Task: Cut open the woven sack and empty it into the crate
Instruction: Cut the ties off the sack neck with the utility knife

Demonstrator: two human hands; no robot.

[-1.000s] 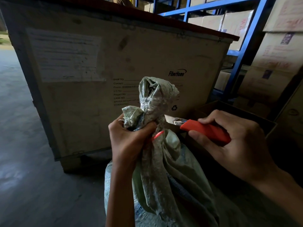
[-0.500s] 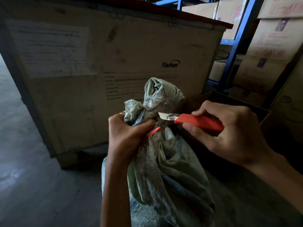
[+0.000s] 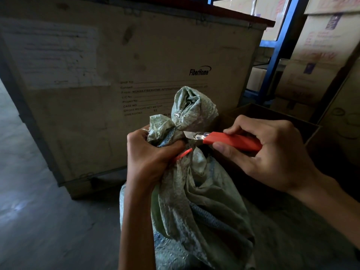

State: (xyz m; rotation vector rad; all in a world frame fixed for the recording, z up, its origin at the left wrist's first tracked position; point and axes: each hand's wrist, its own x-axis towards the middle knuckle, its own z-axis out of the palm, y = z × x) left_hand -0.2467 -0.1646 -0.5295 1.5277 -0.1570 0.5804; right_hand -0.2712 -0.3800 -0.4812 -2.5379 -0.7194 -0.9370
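Head view: a dim storeroom with a grey concrete floor [image 3: 39,221], one large plywood shipping crate [image 3: 155,55] printed "FiberHome", blue racking [image 3: 276,49] and stacked cartons [image 3: 321,45]. One woven sack [image 3: 198,211] stands upright on the floor, its base cut off below. The left hand [image 3: 152,158] clenches the sack's tied neck; the right hand [image 3: 272,152] grips one red utility knife [image 3: 229,140], blade touching the neck. A red tie [image 3: 182,153] is half hidden.

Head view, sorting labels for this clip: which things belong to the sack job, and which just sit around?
In use: grey-green woven sack, red-handled utility knife, red tie, left hand, right hand.
Around: large plywood FiberHome case, blue metal rack, cardboard boxes.
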